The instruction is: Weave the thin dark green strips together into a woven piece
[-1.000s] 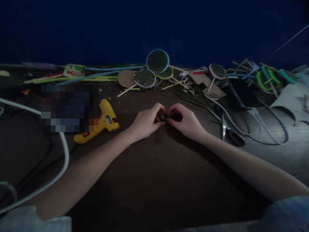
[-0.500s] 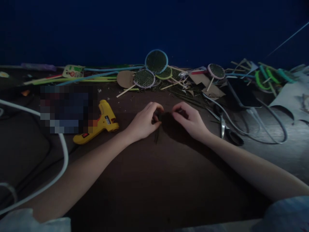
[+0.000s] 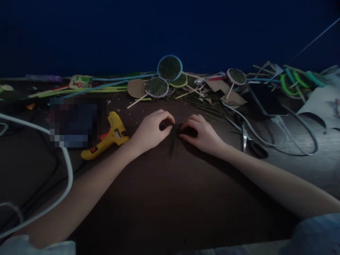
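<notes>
Both my hands rest on the dark table top (image 3: 170, 198) near its middle. My left hand (image 3: 151, 130) is curled, with thumb and fingers pinched on thin dark green strips (image 3: 172, 142) that trail toward me. My right hand (image 3: 203, 134) is curled too, its fingertips pressed on the same bundle from the right. The two hands almost touch over the strips.
A yellow glue gun (image 3: 108, 136) lies left of my left hand. Scissors (image 3: 249, 143) lie to the right. Small round woven fans (image 3: 170, 68) on sticks, cardboard pieces and coloured strips pile along the far edge. A white cable (image 3: 63, 166) loops at the left.
My hands parted briefly half a second ago and have come back together on the strips. The view has shifted slightly.
</notes>
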`<state>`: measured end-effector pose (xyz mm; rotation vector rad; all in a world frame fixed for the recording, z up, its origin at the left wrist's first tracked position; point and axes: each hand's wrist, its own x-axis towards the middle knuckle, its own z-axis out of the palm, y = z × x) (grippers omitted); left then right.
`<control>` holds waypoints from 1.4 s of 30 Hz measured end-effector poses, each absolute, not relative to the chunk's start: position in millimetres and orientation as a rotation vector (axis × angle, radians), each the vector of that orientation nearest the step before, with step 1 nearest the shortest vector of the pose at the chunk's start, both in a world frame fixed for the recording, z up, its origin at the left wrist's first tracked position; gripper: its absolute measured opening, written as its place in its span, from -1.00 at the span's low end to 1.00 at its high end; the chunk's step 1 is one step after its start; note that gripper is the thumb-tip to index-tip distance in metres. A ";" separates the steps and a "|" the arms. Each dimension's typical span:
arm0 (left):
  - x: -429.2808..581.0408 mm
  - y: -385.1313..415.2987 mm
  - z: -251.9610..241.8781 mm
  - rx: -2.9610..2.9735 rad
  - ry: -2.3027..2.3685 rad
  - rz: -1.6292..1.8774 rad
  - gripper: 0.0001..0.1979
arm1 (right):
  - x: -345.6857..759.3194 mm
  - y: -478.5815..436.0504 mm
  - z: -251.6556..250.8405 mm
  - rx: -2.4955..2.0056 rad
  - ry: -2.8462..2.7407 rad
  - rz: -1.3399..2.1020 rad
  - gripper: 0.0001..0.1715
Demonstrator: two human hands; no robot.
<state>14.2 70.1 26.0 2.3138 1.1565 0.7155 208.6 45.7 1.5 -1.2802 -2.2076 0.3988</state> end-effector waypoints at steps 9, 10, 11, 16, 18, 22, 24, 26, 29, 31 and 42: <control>14.7 67.3 17.3 2.599 1.147 0.486 -0.92 | 209.6 46.9 0.9 -1.197 -2.214 0.360 -0.94; 15.1 65.8 16.3 2.625 1.148 0.495 -0.91 | 209.4 46.4 0.8 -1.192 -2.218 0.351 -0.93; 15.8 64.0 15.7 2.656 1.154 0.498 -0.90 | 209.2 45.6 0.8 -1.192 -2.226 0.341 -0.92; 21.0 54.0 15.7 2.829 1.175 0.444 -0.84 | 208.1 39.3 1.3 -1.184 -2.287 0.289 -0.84; 21.6 51.1 15.2 2.870 1.178 0.446 -0.85 | 208.1 37.2 1.3 -1.179 -2.302 0.281 -0.82; 19.2 46.0 10.9 2.897 1.146 0.521 -0.86 | 208.5 36.5 -0.4 -1.175 -2.327 0.245 -0.78; 17.7 43.4 7.5 2.895 1.138 0.574 -0.85 | 208.8 37.3 -1.8 -1.167 -2.335 0.226 -0.76; 16.4 41.4 3.8 2.876 1.135 0.688 -0.85 | 209.0 38.1 -2.8 -1.159 -2.331 0.212 -0.75; 14.5 41.1 -0.6 2.823 1.123 0.759 -0.83 | 208.8 38.1 -3.0 -1.152 -2.324 0.198 -0.75; 13.1 42.3 -2.1 2.787 1.104 0.775 -0.82 | 208.3 37.6 -2.6 -1.158 -2.330 0.185 -0.75; 13.3 45.4 -2.6 2.737 1.080 0.805 -0.82 | 207.9 37.6 -0.1 -1.231 -2.306 0.209 -0.82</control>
